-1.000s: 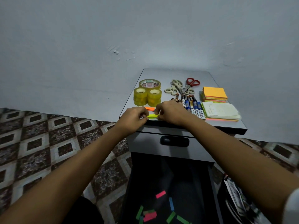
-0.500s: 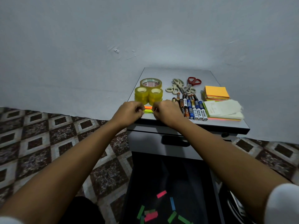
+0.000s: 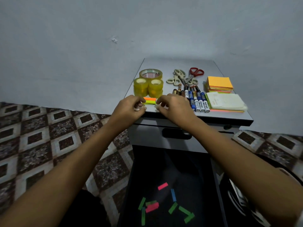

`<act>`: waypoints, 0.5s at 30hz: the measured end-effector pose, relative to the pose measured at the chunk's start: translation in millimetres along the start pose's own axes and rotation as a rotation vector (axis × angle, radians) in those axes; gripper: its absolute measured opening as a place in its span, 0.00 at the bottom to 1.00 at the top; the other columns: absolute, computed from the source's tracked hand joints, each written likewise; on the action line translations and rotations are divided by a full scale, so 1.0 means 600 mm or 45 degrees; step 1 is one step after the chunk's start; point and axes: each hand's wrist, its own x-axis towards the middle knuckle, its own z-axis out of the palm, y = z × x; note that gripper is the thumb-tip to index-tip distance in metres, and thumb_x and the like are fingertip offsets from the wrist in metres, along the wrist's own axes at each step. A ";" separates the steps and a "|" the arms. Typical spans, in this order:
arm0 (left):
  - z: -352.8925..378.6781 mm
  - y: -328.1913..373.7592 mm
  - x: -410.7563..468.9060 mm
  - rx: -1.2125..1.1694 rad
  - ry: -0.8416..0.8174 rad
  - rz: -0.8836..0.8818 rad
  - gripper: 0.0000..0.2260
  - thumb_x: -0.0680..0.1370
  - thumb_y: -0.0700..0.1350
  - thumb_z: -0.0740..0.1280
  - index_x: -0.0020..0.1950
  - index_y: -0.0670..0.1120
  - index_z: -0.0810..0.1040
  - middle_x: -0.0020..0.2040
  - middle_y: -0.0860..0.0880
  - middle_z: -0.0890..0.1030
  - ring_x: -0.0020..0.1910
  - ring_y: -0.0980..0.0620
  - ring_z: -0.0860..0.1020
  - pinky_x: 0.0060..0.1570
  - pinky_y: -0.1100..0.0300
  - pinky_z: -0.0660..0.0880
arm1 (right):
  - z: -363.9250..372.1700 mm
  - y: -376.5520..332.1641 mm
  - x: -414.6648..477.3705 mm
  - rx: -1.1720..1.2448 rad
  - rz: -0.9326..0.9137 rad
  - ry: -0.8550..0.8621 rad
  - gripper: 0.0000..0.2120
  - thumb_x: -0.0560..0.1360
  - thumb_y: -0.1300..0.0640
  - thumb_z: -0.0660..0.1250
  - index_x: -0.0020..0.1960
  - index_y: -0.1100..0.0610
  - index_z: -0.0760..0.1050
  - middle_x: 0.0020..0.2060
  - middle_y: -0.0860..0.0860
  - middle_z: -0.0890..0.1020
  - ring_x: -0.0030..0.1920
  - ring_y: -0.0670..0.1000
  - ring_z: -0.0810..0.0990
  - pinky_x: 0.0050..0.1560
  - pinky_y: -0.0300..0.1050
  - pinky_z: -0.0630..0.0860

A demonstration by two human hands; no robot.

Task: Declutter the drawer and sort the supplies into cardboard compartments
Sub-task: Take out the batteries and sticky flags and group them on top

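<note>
Now both hands, left [image 3: 129,108] and right [image 3: 175,106], hover loosely curled, holding nothing, beside the sticky-flag stack [image 3: 149,101] — tape rolls [image 3: 148,87] just behind it, batteries [image 3: 196,100] at right.

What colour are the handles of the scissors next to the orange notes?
Red, on the metal-bladed scissors, clearest in the head view.

The left hand [image 3: 131,107] is covering the left end of the neon flag stack [image 3: 150,101], and whether its curled fingers, or those of the right hand [image 3: 173,105], are touching it is not showing. The right hand is hiding the near ends of some batteries [image 3: 200,104], whose labels are reading too small. The bottom edge is cutting off both forearms and the open drawer [image 3: 144,169]; a dark object [image 3: 236,192] beside it is blurring out.
</note>
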 end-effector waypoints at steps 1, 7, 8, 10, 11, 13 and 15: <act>0.005 0.003 -0.016 -0.016 0.034 0.043 0.09 0.74 0.42 0.70 0.53 0.43 0.80 0.44 0.47 0.79 0.44 0.53 0.76 0.47 0.62 0.72 | -0.002 0.003 -0.017 0.050 -0.007 0.016 0.10 0.76 0.52 0.65 0.55 0.54 0.78 0.47 0.51 0.81 0.51 0.54 0.77 0.53 0.54 0.73; 0.066 0.008 -0.131 -0.129 -0.175 0.058 0.08 0.73 0.39 0.71 0.51 0.40 0.80 0.42 0.51 0.77 0.41 0.62 0.72 0.43 0.82 0.65 | 0.027 0.039 -0.157 0.188 0.066 -0.105 0.10 0.72 0.54 0.69 0.52 0.55 0.80 0.45 0.54 0.82 0.49 0.56 0.80 0.51 0.56 0.76; 0.082 0.005 -0.148 -0.134 -0.237 0.044 0.09 0.73 0.41 0.70 0.52 0.40 0.80 0.42 0.52 0.76 0.41 0.63 0.72 0.43 0.82 0.64 | 0.039 0.047 -0.182 0.195 0.090 -0.150 0.10 0.72 0.55 0.70 0.52 0.55 0.80 0.45 0.54 0.82 0.49 0.56 0.80 0.50 0.56 0.76; 0.121 -0.004 -0.181 -0.143 -0.353 -0.042 0.09 0.74 0.42 0.71 0.53 0.41 0.81 0.43 0.51 0.77 0.42 0.59 0.74 0.43 0.81 0.65 | 0.071 0.066 -0.234 0.188 0.163 -0.269 0.10 0.72 0.54 0.70 0.52 0.55 0.80 0.45 0.54 0.82 0.48 0.56 0.80 0.49 0.56 0.77; 0.141 -0.009 -0.197 -0.150 -0.412 -0.099 0.09 0.74 0.42 0.70 0.53 0.42 0.80 0.44 0.50 0.78 0.43 0.58 0.75 0.43 0.80 0.65 | 0.089 0.075 -0.257 0.193 0.211 -0.335 0.10 0.72 0.53 0.69 0.52 0.54 0.80 0.45 0.53 0.82 0.48 0.55 0.80 0.49 0.55 0.77; 0.178 -0.019 -0.223 -0.167 -0.538 -0.198 0.09 0.74 0.42 0.70 0.54 0.43 0.80 0.45 0.50 0.78 0.44 0.57 0.75 0.42 0.80 0.66 | 0.122 0.092 -0.298 0.226 0.314 -0.448 0.10 0.72 0.54 0.70 0.52 0.54 0.80 0.45 0.52 0.82 0.48 0.53 0.81 0.50 0.53 0.77; 0.212 -0.030 -0.246 -0.167 -0.671 -0.278 0.09 0.74 0.42 0.70 0.54 0.42 0.80 0.45 0.49 0.78 0.44 0.56 0.76 0.43 0.77 0.69 | 0.153 0.108 -0.333 0.236 0.408 -0.557 0.10 0.72 0.55 0.70 0.53 0.53 0.81 0.46 0.51 0.82 0.49 0.52 0.81 0.51 0.51 0.77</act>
